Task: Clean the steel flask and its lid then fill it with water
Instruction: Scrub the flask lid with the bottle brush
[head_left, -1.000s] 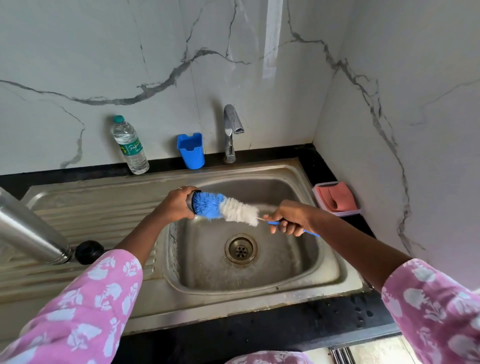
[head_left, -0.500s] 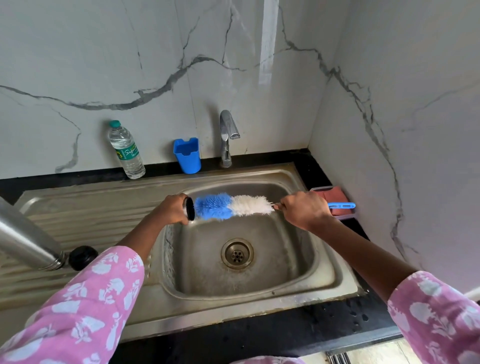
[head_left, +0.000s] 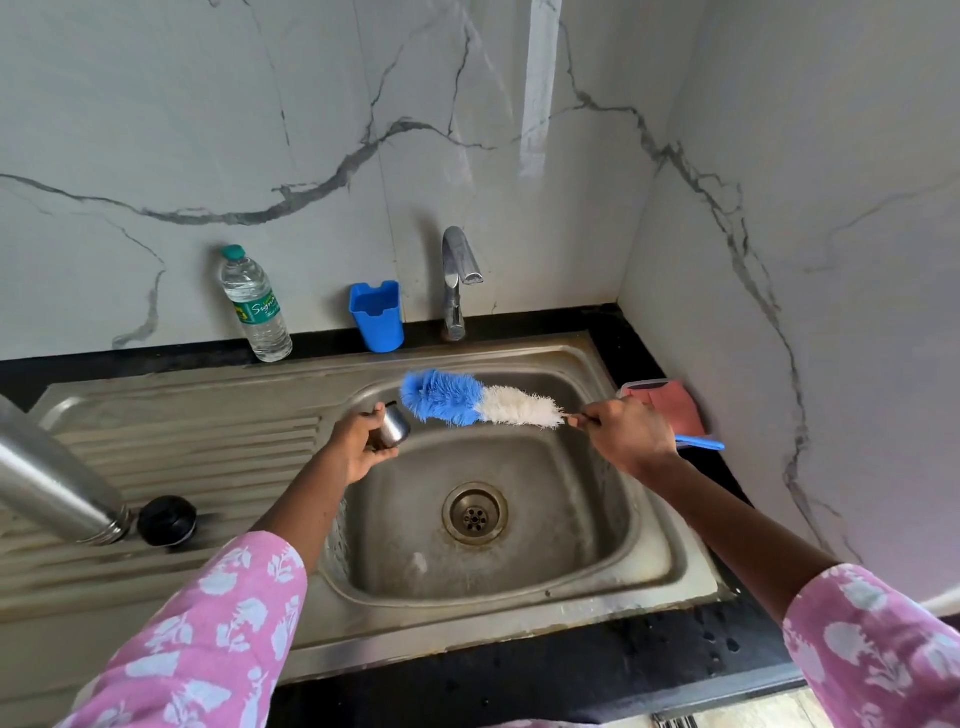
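Above the sink (head_left: 670, 566) at the centre of the frame, the fingers of the left hand (head_left: 358, 447) curl around the small steel lid (head_left: 395, 428). The right hand (head_left: 626, 439) clenches the blue handle of the brush (head_left: 467, 402). Half a second ago the blue bristles were pushed into the lid; now they are out, just clear of it, up and to the right. I judge the lid's scrub finished and a rinse due, though the tap (head_left: 457, 275) at the back runs dry. The flask (head_left: 52, 478) lies on its side on the draining board (head_left: 208, 447) at the left edge, a black stopper (head_left: 166, 521) beside its mouth, not yet filled
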